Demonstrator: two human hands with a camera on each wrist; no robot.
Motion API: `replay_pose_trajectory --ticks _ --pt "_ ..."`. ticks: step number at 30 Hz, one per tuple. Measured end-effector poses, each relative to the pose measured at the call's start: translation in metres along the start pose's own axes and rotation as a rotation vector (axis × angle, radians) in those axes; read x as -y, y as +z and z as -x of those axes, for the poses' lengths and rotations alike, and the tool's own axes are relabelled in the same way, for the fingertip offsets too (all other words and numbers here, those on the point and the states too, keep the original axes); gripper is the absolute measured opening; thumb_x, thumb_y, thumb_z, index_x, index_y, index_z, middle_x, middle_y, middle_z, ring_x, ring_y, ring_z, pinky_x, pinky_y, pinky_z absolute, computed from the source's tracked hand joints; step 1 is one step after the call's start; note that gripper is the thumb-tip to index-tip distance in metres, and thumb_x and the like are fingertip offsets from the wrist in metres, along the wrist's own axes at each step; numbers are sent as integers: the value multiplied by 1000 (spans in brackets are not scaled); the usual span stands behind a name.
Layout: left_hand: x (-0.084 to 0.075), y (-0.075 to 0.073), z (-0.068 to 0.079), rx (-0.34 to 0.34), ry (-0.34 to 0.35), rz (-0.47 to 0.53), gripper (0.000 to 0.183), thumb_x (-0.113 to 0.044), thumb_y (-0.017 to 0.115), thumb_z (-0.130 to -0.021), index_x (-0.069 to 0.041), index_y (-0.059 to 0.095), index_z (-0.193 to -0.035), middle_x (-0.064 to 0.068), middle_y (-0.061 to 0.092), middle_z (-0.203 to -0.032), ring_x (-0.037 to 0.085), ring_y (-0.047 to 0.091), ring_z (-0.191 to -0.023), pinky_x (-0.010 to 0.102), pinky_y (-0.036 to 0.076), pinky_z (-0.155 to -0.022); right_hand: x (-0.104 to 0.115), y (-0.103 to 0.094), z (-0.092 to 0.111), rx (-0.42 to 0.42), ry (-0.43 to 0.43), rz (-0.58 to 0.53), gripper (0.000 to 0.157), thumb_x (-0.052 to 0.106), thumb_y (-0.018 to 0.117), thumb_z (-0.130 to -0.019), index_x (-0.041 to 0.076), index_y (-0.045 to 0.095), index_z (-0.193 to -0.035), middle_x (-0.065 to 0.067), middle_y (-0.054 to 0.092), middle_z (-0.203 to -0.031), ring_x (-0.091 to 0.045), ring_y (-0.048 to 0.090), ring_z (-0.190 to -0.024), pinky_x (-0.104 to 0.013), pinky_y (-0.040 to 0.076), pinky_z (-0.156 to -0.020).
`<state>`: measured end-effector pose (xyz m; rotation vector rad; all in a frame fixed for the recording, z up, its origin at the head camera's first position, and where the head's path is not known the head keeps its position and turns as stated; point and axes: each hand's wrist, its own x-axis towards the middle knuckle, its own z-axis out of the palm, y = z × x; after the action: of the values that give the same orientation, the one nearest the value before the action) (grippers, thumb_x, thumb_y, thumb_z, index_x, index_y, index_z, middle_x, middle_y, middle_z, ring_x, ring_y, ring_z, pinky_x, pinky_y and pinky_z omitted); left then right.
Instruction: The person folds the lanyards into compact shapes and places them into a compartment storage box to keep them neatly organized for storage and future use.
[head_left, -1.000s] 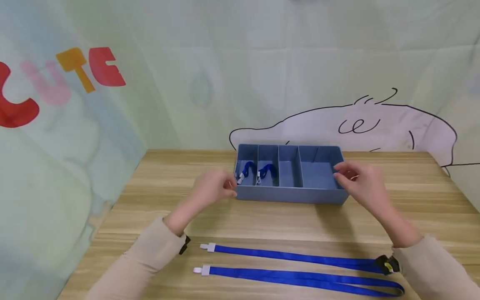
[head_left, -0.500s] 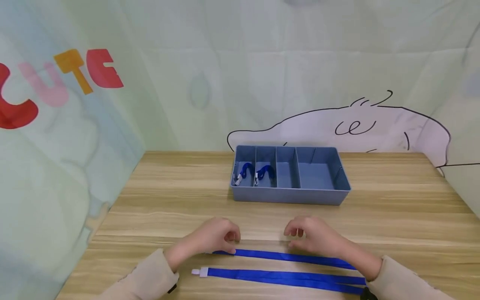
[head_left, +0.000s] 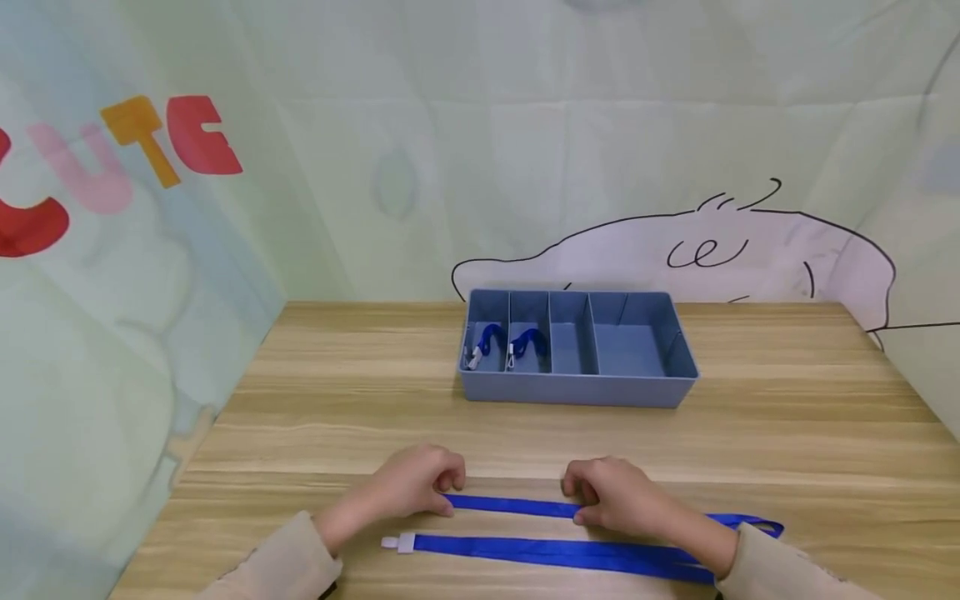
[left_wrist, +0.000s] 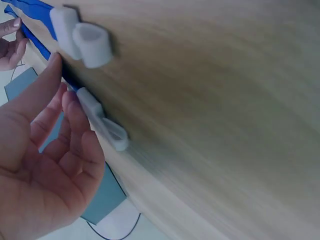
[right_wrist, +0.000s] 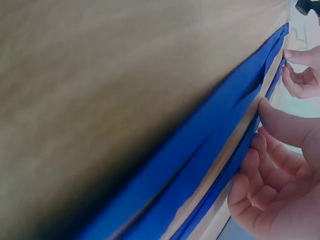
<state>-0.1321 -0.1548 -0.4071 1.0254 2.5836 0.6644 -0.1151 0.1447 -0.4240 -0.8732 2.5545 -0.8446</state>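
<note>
Two blue lanyards lie side by side across the table. My left hand (head_left: 416,481) pinches the far lanyard (head_left: 513,505) close to its clip end; in the left wrist view its white clip (left_wrist: 104,120) sticks out past the fingers. Farther along the same strap, my right hand (head_left: 618,493) pinches it between thumb and fingers. Beyond the right wrist the strap's looped end (head_left: 757,524) shows. The near lanyard (head_left: 525,550) lies flat, its white clip (head_left: 397,543) at the left; the right forearm and sleeve hide part of it.
Behind the hands stands a blue-grey divided box (head_left: 577,389). Its two left compartments each hold a folded blue lanyard, first lanyard (head_left: 489,340) and second lanyard (head_left: 531,342). A printed cloth (head_left: 337,167) hangs behind and left of the wooden table (head_left: 345,375).
Both hands have come down from beside the box to the far lanyard and now pinch its strap. The box and near lanyard stay in place.
</note>
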Motion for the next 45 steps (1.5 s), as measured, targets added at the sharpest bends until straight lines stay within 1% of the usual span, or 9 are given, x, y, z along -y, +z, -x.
replay_pose_trajectory --ticks 9,18,24,28,30,33,37,41,45 --pt "7 4 5 -8 0 63 23 -12 80 -70 -15 58 -73 -9 49 -66 2 45 -63 18 39 -58 2 2 2 -16 2 12 23 10 78 -74 17 56 -71 12 42 -59 -3 39 -55 -20 36 -52" --pt "8 9 7 -21 6 82 25 -9 79 -71 -15 55 -74 -11 46 -66 1 43 -62 18 38 -57 -6 4 5 -25 -81 -13 25 7 74 -77 20 54 -70 14 42 -65 -1 40 -60 -18 37 -53" --pt "9 8 9 -15 -10 118 21 -12 77 -74 -15 57 -72 -13 46 -63 -2 42 -59 18 38 -55 -11 -6 5 24 -63 -138 18 12 67 -86 17 53 -77 13 48 -65 1 42 -58 -17 37 -52" --pt "11 7 10 4 1 130 23 -14 77 -75 -16 56 -67 -14 45 -61 -3 41 -58 17 38 -54 -15 -11 6 53 -35 -275 15 9 63 -89 12 50 -83 8 55 -62 -1 48 -52 -18 42 -48" --pt "13 5 10 28 8 172 22 -15 76 -77 -16 55 -68 -14 45 -63 -2 41 -59 17 39 -55 -19 -12 7 68 -8 -350 11 8 62 -90 10 51 -86 4 57 -60 -4 51 -50 -21 45 -46" --pt "18 1 10 50 2 291 18 -15 73 -81 -15 57 -72 -13 50 -67 -1 45 -63 18 42 -58 -27 -17 10 71 37 -425 6 12 61 -90 8 57 -91 2 55 -61 -8 52 -49 -25 48 -46" --pt "25 -9 11 39 -47 445 12 -15 71 -83 -12 61 -78 -8 56 -70 3 48 -62 20 44 -55 -38 -29 16 78 47 -445 13 17 62 -90 5 63 -91 2 54 -62 -8 50 -50 -27 48 -46" --pt "32 -19 14 10 -85 512 10 -16 70 -84 -9 63 -82 -5 58 -70 6 47 -60 20 42 -52 -47 -44 23 89 40 -448 17 19 62 -90 2 65 -90 3 53 -64 -7 48 -52 -25 47 -46" --pt "37 -27 16 -30 -91 548 11 -15 69 -84 -6 63 -85 -2 59 -74 7 48 -65 20 41 -57 -56 -62 30 71 43 -437 19 19 61 -91 1 65 -90 5 50 -63 -5 45 -53 -22 42 -47"
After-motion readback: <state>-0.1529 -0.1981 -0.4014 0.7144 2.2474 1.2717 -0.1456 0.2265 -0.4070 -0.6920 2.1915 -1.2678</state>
